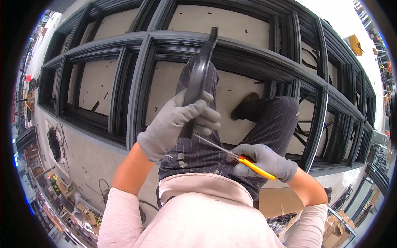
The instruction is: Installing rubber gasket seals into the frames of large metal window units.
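Above a large black frame (231, 49) lying on the floor, two grey-gloved hands worked over the person's lap. The left hand (178, 122) was closed tight around one black rubber strip (200, 76), which rose upright and curved toward the frame. The right hand (264, 161) was wrapped around the yellow handles of one pair of scissors (231, 155); their blades pointed left and reached the strip's lower end just below the left hand. One dark shoe (245, 106) rested inside the frame.
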Tool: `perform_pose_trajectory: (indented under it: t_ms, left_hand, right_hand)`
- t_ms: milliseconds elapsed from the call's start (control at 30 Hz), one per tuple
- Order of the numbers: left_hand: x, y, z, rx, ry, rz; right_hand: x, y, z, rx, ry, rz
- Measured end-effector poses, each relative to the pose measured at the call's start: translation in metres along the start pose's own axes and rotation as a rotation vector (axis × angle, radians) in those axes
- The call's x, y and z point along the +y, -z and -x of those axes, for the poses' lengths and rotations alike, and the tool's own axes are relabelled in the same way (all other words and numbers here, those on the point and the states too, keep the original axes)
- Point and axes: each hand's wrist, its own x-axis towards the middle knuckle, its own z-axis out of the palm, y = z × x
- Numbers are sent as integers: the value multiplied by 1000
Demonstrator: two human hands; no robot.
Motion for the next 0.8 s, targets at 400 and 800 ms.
perform_pose_trajectory:
  t_ms: [400,800]
  left_hand:
    - [-4,1,1,-20,18,-11]
    - [-3,-5,0,-72,119,82]
  right_hand:
    - [-16,8,-2,15,-73,163]
    - [-19,20,-9,-86,-103,205]
